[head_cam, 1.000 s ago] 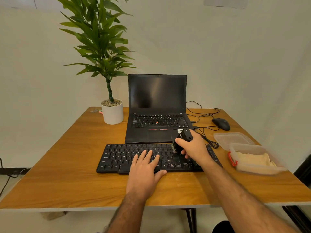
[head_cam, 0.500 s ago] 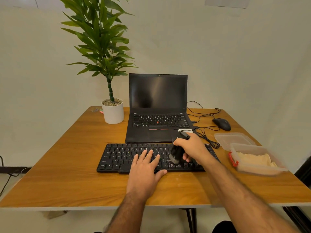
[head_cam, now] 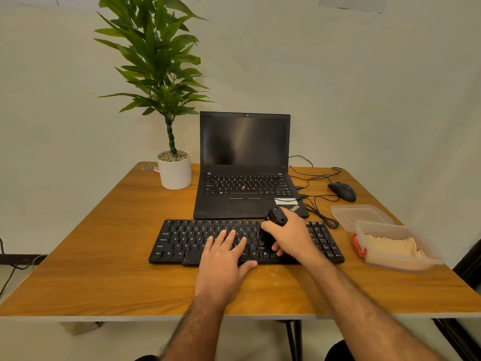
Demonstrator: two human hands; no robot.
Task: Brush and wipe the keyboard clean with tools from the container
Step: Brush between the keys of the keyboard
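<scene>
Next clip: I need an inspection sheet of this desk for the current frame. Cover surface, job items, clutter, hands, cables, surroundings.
Surface: wooden table, pale specks near its front edge.
Job's things: black external keyboard; small black brush on the keys; clear plastic container holding a cream cloth; its lid lies behind it.
Clutter: open black laptop, white potted plant, black mouse.
Hands: left hand flat on the keyboard; right hand grips the brush.
Cables: black cables looped right of the laptop.
Surroundings: plain pale wall.

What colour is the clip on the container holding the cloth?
Red, on the container's left end; the clip shows in the head view.
</scene>
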